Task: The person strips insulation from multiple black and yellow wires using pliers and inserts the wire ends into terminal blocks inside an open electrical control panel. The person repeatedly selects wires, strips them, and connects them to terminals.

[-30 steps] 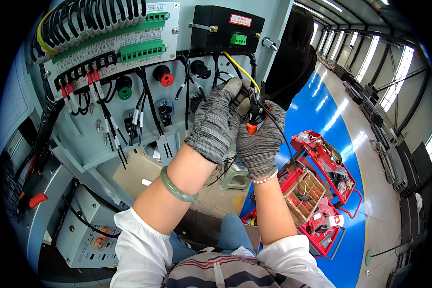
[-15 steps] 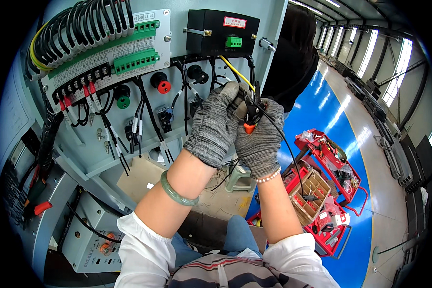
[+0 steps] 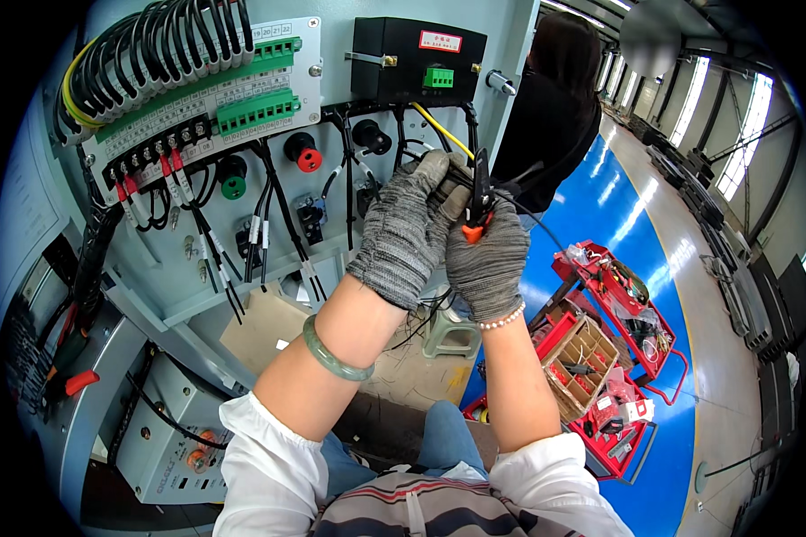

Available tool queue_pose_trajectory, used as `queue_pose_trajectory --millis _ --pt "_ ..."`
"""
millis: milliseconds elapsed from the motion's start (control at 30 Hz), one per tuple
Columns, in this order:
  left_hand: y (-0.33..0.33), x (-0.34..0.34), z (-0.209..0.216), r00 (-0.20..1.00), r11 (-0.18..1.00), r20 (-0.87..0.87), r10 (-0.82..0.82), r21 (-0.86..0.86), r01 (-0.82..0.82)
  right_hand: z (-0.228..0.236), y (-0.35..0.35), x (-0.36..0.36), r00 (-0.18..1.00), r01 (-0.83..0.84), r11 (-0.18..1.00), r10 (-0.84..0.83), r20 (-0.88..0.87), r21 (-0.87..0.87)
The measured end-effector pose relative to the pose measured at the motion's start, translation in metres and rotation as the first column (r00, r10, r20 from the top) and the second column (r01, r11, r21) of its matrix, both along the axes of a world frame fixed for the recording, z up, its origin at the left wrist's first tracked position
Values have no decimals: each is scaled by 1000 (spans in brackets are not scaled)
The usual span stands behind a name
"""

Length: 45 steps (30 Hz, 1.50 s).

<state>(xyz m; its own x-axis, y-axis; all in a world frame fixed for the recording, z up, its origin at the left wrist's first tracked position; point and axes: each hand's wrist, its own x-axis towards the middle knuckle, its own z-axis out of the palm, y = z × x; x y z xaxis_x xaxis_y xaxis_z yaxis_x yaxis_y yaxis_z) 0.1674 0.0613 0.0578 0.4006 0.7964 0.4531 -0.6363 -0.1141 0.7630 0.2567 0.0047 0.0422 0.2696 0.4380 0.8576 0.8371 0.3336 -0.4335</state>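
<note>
In front of the open cabinet my gloved hands meet. My left hand (image 3: pixel 401 237) is closed, thumb and fingers pinching black wires (image 3: pixel 458 168) beside a yellow wire (image 3: pixel 443 129). My right hand (image 3: pixel 488 267) is wrapped around a pair of black-and-orange pliers (image 3: pixel 480 201), which stands almost upright between the two hands. Its jaws are close to the wires; whether they touch them is hidden. A thin black wire (image 3: pixel 544 228) stretches out to the right from behind my right hand, and a blurred dark piece shows just above it.
Green and black terminal strips (image 3: pixel 258 112), a black box (image 3: pixel 418 61) and push buttons (image 3: pixel 308 160) fill the panel. Bundled wires dangle below. A person in black (image 3: pixel 546 116) stands behind the cabinet's edge. At right is a red tool cart (image 3: pixel 613 282); a green stool (image 3: pixel 450 336) is below.
The pliers have turned more upright in my right hand. The black wire that hung down over my right hand toward the cart now lies higher, off to the right. My left hand has barely moved.
</note>
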Motion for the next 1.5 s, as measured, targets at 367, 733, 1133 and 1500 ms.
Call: queue_pose_trajectory --millis 367,733,1133,1500 --pt "-39 -16 -18 989 934 120 -88 -335 124 -35 -42 29 678 -499 866 378 -630 -17" --pt "-126 -54 -165 750 989 -645 -145 -74 128 -158 -115 46 43 -820 555 300 -953 138" --pt "-135 -77 -185 804 986 -585 -107 -165 11 -159 -118 11 119 -941 339 295 -948 -13" --pt "-130 -94 -180 856 915 -510 86 -300 -271 -174 -103 8 225 -874 486 345 -911 -32"
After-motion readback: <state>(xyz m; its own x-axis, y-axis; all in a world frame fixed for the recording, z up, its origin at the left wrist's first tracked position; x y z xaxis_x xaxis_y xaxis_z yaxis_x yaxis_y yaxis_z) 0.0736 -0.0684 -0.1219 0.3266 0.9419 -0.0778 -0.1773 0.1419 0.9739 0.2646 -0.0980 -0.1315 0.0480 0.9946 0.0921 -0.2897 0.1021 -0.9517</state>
